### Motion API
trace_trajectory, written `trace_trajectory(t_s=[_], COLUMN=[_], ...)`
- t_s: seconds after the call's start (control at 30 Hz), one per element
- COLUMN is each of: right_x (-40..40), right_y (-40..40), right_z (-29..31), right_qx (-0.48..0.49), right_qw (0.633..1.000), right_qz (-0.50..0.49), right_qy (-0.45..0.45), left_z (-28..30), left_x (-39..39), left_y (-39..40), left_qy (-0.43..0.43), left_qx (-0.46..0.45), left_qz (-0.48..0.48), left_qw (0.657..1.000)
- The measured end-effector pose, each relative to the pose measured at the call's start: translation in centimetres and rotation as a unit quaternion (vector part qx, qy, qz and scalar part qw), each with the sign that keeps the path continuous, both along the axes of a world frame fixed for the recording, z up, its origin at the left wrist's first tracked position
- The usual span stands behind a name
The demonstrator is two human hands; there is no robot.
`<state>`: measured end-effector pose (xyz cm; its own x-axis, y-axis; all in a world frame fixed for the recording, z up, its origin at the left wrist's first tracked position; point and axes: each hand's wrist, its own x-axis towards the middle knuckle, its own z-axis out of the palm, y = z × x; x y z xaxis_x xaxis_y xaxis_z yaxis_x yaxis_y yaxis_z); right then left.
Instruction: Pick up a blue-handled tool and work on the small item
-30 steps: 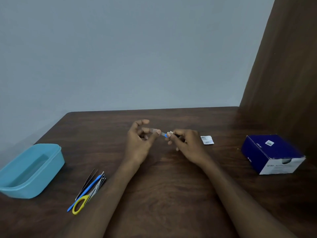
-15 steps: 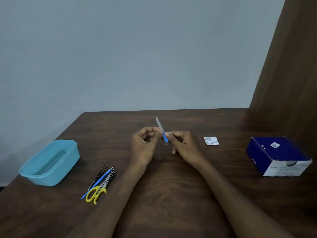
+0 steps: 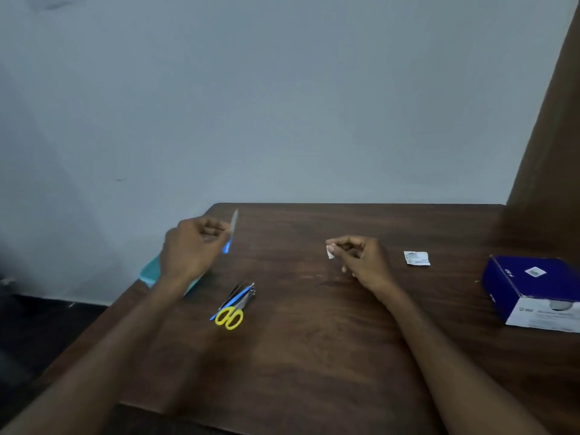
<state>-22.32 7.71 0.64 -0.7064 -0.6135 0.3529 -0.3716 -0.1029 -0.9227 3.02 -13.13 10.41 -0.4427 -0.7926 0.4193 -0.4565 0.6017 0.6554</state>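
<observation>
My left hand [image 3: 191,249] pinches a slim tool with a blue handle and a metal blade [image 3: 231,231], blade pointing up, above the left part of the dark wooden table [image 3: 314,356]. My right hand [image 3: 361,262] is apart from it, over the table's middle, and pinches a small white pad [image 3: 330,252] between thumb and fingertips. A pile of slim tools with yellow-handled scissors [image 3: 233,306] lies on the table below and between the hands.
A light blue plastic tub [image 3: 149,271] sits at the table's left edge, mostly hidden behind my left arm. A small white sachet [image 3: 416,258] lies right of my right hand. A dark blue box [image 3: 533,290] stands at the far right. A brown panel rises beyond it.
The hands were together at the middle with the tool between them; now they have parted. My left hand carried the tool to the left, and the view has swung left.
</observation>
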Motion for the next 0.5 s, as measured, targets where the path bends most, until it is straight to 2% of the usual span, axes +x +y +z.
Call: trace_trajectory(t_s=[0.1, 0.17, 0.3, 0.5], right_x=[1.3, 2.4, 3.7, 3.8], right_y=[-0.5, -0.9, -1.7, -0.8], right_z=[0.2, -0.1, -0.7, -0.6], right_qx=[-0.025, -0.004, 0.052, 0.061], right_qw=[0.999, 0.998, 0.994, 0.995], right_qz=[0.023, 0.061, 0.094, 0.081], right_qy=[-0.037, -0.028, 0.014, 0.026], left_z=[2.3, 2.2, 0.5, -0.7], left_x=[3.6, 5.2, 6.4, 6.1], left_y=[-3.6, -5.4, -6.6, -5.5], left_qy=[-0.118, -0.176, -0.228, -0.271], left_qx=[-0.016, 0.000, 0.019, 0.018], left_qz=[0.069, 0.101, 0.120, 0.123], left_qw=[0.991, 0.979, 0.966, 0.955])
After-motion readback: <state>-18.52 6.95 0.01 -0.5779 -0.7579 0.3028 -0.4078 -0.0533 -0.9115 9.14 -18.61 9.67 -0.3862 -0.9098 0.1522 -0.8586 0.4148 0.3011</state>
